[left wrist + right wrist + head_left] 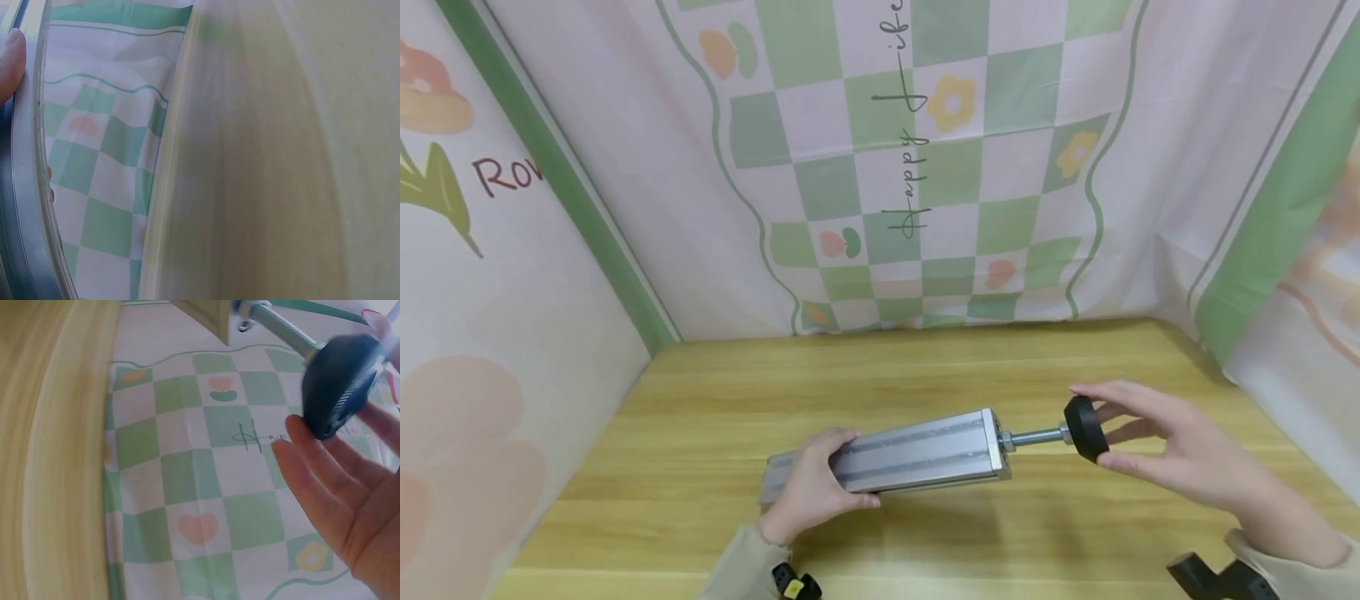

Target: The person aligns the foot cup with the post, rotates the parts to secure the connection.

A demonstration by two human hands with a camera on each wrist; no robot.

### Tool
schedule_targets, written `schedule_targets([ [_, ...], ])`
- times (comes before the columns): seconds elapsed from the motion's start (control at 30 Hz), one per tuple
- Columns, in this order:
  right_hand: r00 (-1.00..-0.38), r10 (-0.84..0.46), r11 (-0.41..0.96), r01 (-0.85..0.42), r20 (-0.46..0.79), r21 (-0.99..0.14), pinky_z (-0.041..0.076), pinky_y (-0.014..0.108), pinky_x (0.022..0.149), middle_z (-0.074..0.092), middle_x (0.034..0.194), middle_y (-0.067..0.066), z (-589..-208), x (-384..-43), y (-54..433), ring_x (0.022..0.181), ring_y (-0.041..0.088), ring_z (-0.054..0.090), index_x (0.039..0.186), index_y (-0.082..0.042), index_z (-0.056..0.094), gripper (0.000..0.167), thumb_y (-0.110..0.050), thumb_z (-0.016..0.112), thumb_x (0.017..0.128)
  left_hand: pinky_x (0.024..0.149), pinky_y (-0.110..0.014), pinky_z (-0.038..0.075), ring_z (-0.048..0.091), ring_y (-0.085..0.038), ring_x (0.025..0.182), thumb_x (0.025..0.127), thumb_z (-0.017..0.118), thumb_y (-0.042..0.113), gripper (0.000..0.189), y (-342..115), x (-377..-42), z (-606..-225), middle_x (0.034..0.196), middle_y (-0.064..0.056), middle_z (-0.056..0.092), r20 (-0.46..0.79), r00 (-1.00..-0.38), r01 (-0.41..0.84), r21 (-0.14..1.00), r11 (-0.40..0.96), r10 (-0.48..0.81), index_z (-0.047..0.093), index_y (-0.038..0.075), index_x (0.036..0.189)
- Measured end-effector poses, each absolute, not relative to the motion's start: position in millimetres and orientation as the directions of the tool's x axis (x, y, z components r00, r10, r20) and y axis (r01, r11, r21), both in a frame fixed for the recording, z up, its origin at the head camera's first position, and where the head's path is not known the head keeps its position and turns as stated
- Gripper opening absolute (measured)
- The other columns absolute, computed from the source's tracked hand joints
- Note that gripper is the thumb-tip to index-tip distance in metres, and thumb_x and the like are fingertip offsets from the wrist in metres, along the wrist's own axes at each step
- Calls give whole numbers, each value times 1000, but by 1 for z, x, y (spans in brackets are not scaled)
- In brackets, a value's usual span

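A silver aluminium profile (925, 454) is held just above the wooden table, tilted slightly up toward the right. My left hand (820, 482) grips it near its left end, thumb along the near side; in the left wrist view only the profile's edge (28, 156) and a bit of that hand appear. From the right end cap sticks a threaded rod (1037, 437) with a nut at each end, carrying a black leveling foot (1084, 429). My right hand (1187, 442) pinches the foot's rim between thumb and fingers. The right wrist view shows the foot (340, 381) with fingertips at its rim.
The wooden table (715, 392) lies beneath both hands. Behind it hangs a green-and-white checked cloth (880, 183), with printed curtains at the left and right sides. Each wrist wears a black device (1217, 579) over a beige sleeve.
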State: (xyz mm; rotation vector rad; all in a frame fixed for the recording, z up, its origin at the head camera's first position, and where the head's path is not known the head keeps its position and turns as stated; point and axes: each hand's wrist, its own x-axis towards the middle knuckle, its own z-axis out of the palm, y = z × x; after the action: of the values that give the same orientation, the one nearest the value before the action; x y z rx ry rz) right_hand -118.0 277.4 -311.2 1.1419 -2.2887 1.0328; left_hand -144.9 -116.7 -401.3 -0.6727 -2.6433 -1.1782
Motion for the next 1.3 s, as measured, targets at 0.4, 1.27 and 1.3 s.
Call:
schedule_targets([
  [0.4,-798,-287,635,-573,530,-519,42,10,61,61,90,-26,-314,-119,263,74,-7,59,118,-15,61,28,-10,61,91,90,-48,49,61,-30,107,54,93,27,76,-118,-146,-404,118,-12,64,349,-880,474,649,595,322,62,1,119],
  [1.27,-619,-449,487,-774,645,-404,50,9,73,57,122,-16,-306,-115,261,91,-3,60,127,0,56,67,6,80,65,88,-43,50,61,-25,102,50,94,23,74,-121,-146,-405,113,-7,65,386,-875,483,655,581,291,63,6,115],
  [1.3,-659,-415,525,-737,628,-426,50,9,70,58,117,-21,-306,-114,259,84,-4,60,127,-5,57,67,8,78,65,88,-43,50,61,-25,102,50,94,23,74,-121,-146,-405,113,-7,65,387,-875,483,656,580,291,63,6,116],
])
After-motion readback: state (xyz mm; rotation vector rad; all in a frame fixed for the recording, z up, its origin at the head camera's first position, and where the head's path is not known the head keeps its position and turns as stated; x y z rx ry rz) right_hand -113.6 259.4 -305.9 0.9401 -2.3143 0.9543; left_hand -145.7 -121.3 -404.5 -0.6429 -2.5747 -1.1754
